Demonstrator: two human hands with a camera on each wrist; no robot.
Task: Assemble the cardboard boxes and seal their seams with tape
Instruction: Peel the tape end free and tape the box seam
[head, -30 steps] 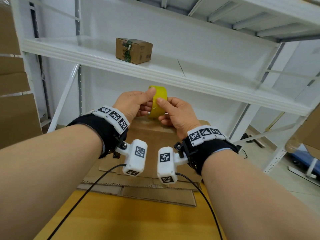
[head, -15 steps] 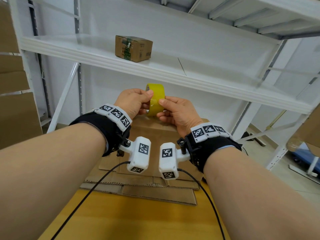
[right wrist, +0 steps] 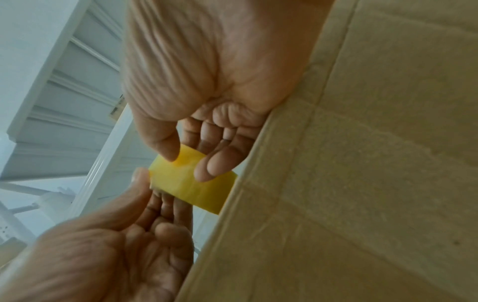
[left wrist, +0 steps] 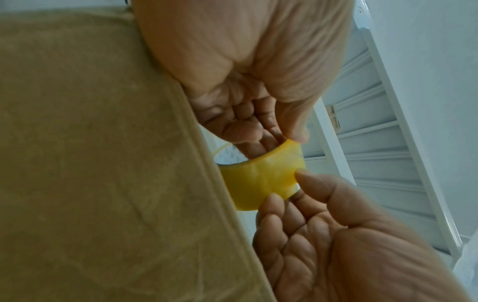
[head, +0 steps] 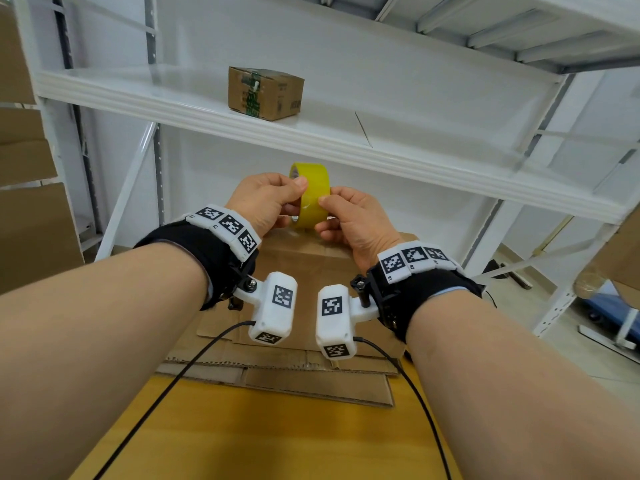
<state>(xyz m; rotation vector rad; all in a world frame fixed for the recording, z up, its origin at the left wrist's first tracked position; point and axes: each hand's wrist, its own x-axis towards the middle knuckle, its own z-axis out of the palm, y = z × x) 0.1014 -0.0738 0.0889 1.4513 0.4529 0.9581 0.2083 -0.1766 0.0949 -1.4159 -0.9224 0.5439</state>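
I hold the tape roll (head: pixel 310 197) up between both hands. My left hand (head: pixel 265 200) pinches it, thumb on the outer face, fingers (left wrist: pixel 261 141) in the core. My right hand (head: pixel 353 221) pinches the opposite side, thumb on top. The box (head: pixel 304 265) sits just below my hands, flat cardboard (head: pixel 311 379) under my wrists.

Tape roll (head: pixel 310 197): yellow, held up between both hands.
Left hand (head: pixel 265 202): pinching its left edge.
Right hand (head: pixel 356 221): pinching the right.
Flat cardboard (head: pixel 308 372): stacked on counter (head: pixel 263 441).
Shelf (head: pixel 194 105): carrying one small box (head: pixel 265 93).
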